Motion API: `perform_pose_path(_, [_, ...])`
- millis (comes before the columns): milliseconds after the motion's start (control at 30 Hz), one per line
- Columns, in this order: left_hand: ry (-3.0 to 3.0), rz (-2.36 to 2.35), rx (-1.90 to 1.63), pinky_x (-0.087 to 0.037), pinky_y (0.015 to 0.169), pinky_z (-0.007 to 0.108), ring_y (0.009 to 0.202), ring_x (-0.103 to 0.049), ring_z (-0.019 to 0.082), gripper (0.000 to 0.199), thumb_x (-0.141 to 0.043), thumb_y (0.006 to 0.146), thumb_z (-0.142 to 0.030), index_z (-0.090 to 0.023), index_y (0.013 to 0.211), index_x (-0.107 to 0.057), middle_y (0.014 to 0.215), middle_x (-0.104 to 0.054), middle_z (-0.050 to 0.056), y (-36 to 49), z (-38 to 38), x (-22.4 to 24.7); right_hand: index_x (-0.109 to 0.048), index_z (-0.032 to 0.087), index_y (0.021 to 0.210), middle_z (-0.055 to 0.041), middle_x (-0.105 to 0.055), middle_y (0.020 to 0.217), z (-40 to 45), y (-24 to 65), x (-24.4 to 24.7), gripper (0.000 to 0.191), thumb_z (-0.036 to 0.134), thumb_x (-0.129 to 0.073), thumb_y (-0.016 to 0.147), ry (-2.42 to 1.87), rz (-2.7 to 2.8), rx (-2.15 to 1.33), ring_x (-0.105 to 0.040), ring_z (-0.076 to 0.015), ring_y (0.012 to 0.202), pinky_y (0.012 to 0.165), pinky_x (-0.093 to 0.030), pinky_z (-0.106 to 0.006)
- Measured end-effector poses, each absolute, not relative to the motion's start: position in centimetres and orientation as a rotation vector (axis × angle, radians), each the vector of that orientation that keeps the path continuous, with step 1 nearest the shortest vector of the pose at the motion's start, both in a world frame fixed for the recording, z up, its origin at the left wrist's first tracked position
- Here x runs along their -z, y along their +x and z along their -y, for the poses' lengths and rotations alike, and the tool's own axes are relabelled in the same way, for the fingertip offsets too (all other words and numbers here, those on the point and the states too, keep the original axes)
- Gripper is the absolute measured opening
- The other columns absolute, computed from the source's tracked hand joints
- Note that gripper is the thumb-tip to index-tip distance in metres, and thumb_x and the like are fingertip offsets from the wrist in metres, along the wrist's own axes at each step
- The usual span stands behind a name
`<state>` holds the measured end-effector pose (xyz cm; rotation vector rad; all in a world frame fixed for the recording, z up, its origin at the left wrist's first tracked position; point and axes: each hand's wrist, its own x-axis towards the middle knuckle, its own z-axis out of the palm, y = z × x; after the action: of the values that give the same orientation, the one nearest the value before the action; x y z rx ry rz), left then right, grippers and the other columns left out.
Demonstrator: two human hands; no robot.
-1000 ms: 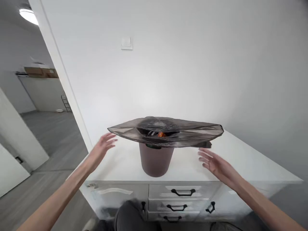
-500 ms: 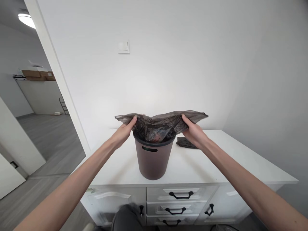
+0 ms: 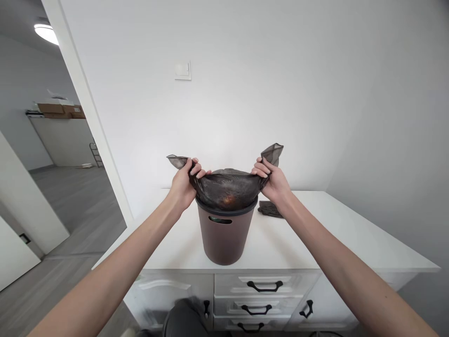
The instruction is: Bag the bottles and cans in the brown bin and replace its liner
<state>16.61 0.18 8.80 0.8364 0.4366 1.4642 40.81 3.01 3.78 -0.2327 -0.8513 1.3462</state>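
Since the bag (image 3: 229,188) seemingly gets its support from the bin (image 3: 224,241), my left hand (image 3: 185,183) and right hand (image 3: 271,180) grip its bunched ends.

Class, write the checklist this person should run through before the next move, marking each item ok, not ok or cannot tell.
1. Left hand gripping the dark bag: ok, fingers closed on its left side.
2. Right hand gripping the bag: ok, closed on its right side.
3. Bin upright on the white cabinet top: ok.
4. Bin well back from the front edge: not ok, its base stands close to it.
5. Bag bottom free of tears: cannot tell, hidden inside the bin.
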Motion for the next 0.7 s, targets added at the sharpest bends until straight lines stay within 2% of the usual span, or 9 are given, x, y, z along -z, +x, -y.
perform_pose_path(67, [0.922, -0.487, -1.438, -0.047, 0.051, 0.016, 0.039, -0.032, 0.005, 0.042, -0.04, 0.113, -0.023, -0.017, 0.074, -0.054, 0.053, -0.03, -0.01, 17.3, 0.7, -8.8, -0.057, 0.022, 0.082, 0.0106, -0.032, 0.058, -3.3, 39.8, -4.0, 0.023, 0.029, -0.066, 0.102, -0.349, 0.982, -1.318, -0.03, -0.007, 0.045, 0.045, -0.04, -0.016])
perform_pose_path(100, [0.97, -0.532, -1.429, -0.037, 0.043, 0.014, 0.038, -0.026, 0.004, 0.043, -0.041, 0.112, -0.023, -0.016, 0.072, -0.053, 0.053, -0.028, -0.01, 17.7, 1.1, -8.7, -0.057, 0.022, 0.082, 0.0106, -0.032, 0.059, -3.4, 39.2, -4.1, 0.026, 0.035, -0.069, 0.101, -0.434, 1.054, -1.277, -0.025, -0.007, 0.045, 0.04, -0.031, -0.017])
perform_pose_path(167, [1.08, -0.613, -1.412, -0.023, 0.037, 0.013, 0.039, -0.024, 0.003, 0.042, -0.045, 0.111, -0.025, -0.016, 0.072, -0.054, 0.055, -0.029, -0.01, 18.5, 1.6, -8.6, -0.057, 0.022, 0.082, 0.0099, -0.033, 0.061, -3.4, 37.7, -4.7, 0.034, 0.047, -0.071, 0.099, -0.601, 1.188, -1.172, -0.023, -0.0069, 0.047, 0.039, -0.02, -0.019])
perform_pose_path(200, [1.134, -0.639, -1.405, -0.02, 0.037, 0.013, 0.04, -0.025, 0.003, 0.04, -0.048, 0.111, -0.026, -0.015, 0.073, -0.055, 0.055, -0.03, -0.009, 19.0, 1.7, -8.5, -0.057, 0.022, 0.082, 0.0096, -0.034, 0.061, -3.3, 37.0, -5.0, 0.036, 0.05, -0.071, 0.098, -0.666, 1.24, -1.133, -0.024, -0.0068, 0.048, 0.04, -0.019, -0.02])
perform_pose_path(333, [1.086, -0.674, -1.396, -0.019, 0.038, 0.013, 0.042, -0.027, 0.003, 0.031, -0.055, 0.108, -0.026, -0.014, 0.08, -0.06, 0.057, -0.035, -0.009, 20.3, 0.0, -8.6, -0.06, 0.02, 0.082, 0.0094, -0.037, 0.057, -3.8, 34.9, -6.2, 0.031, 0.043, -0.067, 0.101, -0.806, 1.164, -1.165, -0.024, -0.0064, 0.045, 0.04, -0.02, -0.021])
perform_pose_path(433, [0.819, -0.676, -1.447, -0.021, 0.039, 0.015, 0.041, -0.026, 0.005, 0.026, -0.047, 0.107, -0.015, -0.016, 0.082, -0.055, 0.056, -0.033, -0.01, 20.7, -2.1, -9.0, -0.053, 0.022, 0.08, 0.0105, -0.034, 0.053, -5.0, 34.5, -6.3, 0.028, 0.033, -0.059, 0.104, -0.841, 0.881, -1.212, -0.021, -0.0065, 0.042, 0.037, -0.019, -0.021])
perform_pose_path(567, [0.698, -0.662, -1.508, -0.035, 0.046, 0.017, 0.043, -0.038, 0.008, 0.025, -0.038, 0.102, -0.007, -0.02, 0.084, -0.049, 0.054, -0.036, -0.009, 21.2, -4.3, -8.9, -0.041, 0.025, 0.079, 0.0124, -0.023, 0.052, -6.4, 34.7, -6.2, 0.029, 0.029, -0.05, 0.106, -0.821, 0.737, -1.172, -0.019, -0.0076, 0.04, 0.036, -0.019, -0.02])
perform_pose_path(700, [0.665, -0.619, -1.519, -0.043, 0.054, 0.02, 0.048, -0.048, 0.009, 0.015, -0.048, 0.099, -0.009, -0.02, 0.09, -0.052, 0.059, -0.048, -0.007, 21.9, -5.7, -8.9, -0.037, 0.026, 0.079, 0.0128, -0.025, 0.053, -7.3, 35.2, -6.5, 0.026, 0.023, -0.046, 0.104, -0.793, 0.672, -1.129, -0.019, -0.0067, 0.04, 0.035, -0.019, -0.018])
